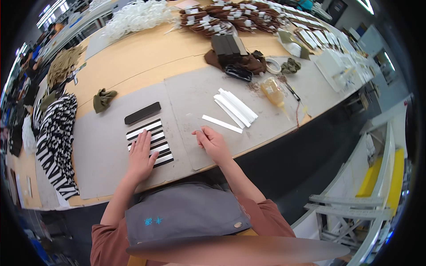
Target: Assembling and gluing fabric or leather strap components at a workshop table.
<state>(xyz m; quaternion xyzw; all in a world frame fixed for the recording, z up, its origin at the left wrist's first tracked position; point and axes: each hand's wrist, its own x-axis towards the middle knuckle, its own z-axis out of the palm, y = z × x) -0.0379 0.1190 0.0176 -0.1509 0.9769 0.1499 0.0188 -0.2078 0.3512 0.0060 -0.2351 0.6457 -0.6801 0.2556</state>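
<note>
My left hand [141,157] lies flat with its fingers stretched out on a set of black and white stripes [158,137], which looks like white strips laid across black fabric. Just beyond the stripes rests a dark, flat bar [142,113]. My right hand [213,144] is closed, fingers curled and thumb against them, to the right of the stripes; whatever it may hold is hidden. Nearest to it is a single white strip [222,123] lying on the grey board. Several more white strips [235,108] are stacked behind that one.
Striped fabric pieces [57,142] are heaped at the left, with an olive cloth scrap [104,99] nearby. Toward the back right are dark blocks [228,45], a black case [238,73], a tape roll [273,66], a bottle of amber liquid [272,91] and a thin black tool [293,92].
</note>
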